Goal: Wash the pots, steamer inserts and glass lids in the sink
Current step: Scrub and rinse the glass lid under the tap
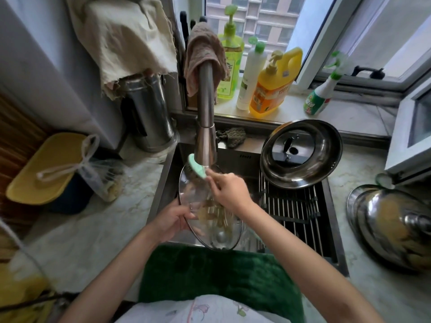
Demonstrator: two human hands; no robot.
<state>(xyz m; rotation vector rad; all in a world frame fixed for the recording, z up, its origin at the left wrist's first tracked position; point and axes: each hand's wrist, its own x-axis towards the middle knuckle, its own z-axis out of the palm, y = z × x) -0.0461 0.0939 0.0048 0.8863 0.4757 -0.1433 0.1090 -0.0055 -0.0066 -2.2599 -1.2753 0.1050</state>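
Observation:
A round glass lid with a dark rim is tilted over the left half of the sink. My left hand grips its left edge. My right hand holds a mint-green dish brush whose head lies on the upper part of the lid, just under the tap. A steel pot holding a glass lid with a black knob leans at the sink's back right, over a black drain rack. Another steel lid or insert lies on the right counter.
The steel tap, with a brownish cloth draped over it, stands directly above the lid. Detergent bottles line the windowsill. A steel canister and a yellow-lidded bin with a plastic bag stand on the left counter. A green mat covers the front edge.

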